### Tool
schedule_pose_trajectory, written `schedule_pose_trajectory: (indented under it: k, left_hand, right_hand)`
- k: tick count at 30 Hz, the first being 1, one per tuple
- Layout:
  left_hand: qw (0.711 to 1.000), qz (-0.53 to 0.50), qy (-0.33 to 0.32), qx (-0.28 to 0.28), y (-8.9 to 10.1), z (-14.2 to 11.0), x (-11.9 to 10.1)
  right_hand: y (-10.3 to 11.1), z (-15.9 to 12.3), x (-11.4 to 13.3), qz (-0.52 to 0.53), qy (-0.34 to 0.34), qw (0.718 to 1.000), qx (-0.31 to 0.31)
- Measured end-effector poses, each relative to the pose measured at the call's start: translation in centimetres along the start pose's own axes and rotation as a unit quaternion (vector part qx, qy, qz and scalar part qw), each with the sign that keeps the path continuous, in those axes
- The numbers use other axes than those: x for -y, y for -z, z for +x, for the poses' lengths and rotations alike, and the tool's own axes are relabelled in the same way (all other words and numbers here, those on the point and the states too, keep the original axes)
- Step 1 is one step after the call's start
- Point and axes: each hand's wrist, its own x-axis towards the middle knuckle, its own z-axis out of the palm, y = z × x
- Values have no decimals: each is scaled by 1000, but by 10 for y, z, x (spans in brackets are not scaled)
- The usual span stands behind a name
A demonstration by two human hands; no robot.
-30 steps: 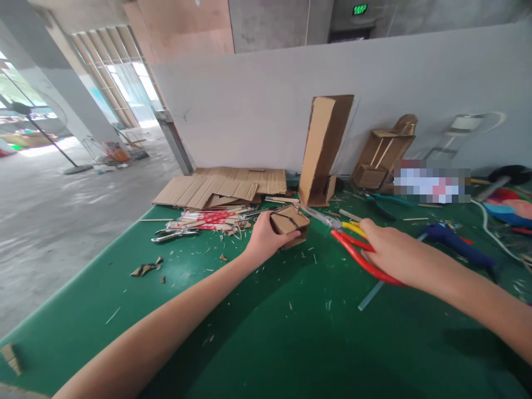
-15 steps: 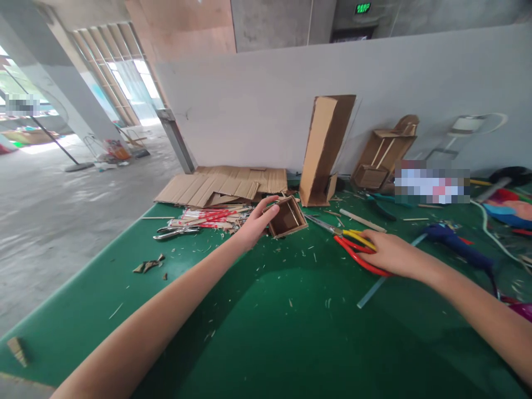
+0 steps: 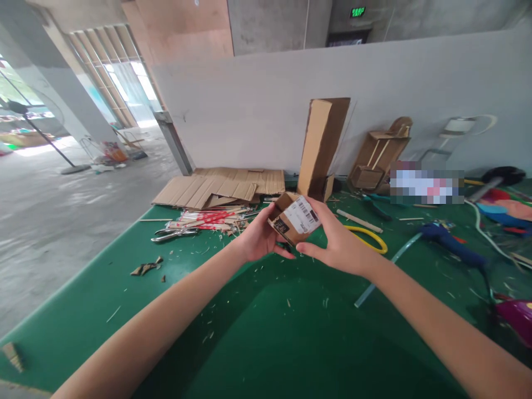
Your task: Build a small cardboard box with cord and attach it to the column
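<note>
A small open cardboard box [image 3: 294, 223], tilted and bearing a white barcode label on one side, is held between both hands above the green table. My left hand [image 3: 258, 237] grips its left side, with fingers reaching underneath. On the right side, my right hand [image 3: 332, 238] closes round the box, thumb low by the bottom corner and fingers behind the label. The yellow handle [image 3: 376, 238] of a scissor-like tool shows on the table behind my right hand, which hides the rest of it.
Flat cardboard [image 3: 199, 188], wooden sticks in red-marked wrappers [image 3: 208, 217] and metal pliers [image 3: 174, 234] lie left. A tall cardboard piece [image 3: 318, 144] stands behind the box. To the right are a blue glue gun [image 3: 453, 244], a clear glue stick [image 3: 386, 271] and a cardboard construction [image 3: 380, 155].
My right hand has let go of the red-and-yellow-handled tool and moved left onto the box. The box has been turned, so its labelled side now shows.
</note>
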Motion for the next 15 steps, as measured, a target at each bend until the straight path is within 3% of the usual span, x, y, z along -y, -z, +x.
schedule_pose_trajectory:
  k: [4, 7, 10, 12, 15]
  left_hand:
    - [996, -47, -69, -42, -11, 2, 9]
    - [988, -44, -118, -85, -17, 2, 15]
    - [986, -39, -133, -91, -15, 3, 16]
    - [983, -58, -144, -94, -11, 5, 16]
    - [974, -16, -155, -165, -4, 11, 18]
  right_hand:
    - [-21, -3, -5, 39, -25, 996, -82]
    - [-32, -9, -9, 45, -29, 993, -101]
    - [-37, -14, -16, 57, -41, 990, -124]
    - [-37, -15, -21, 117, -57, 979, -156]
    - [-36, -14, -28, 252, -85, 950, -165]
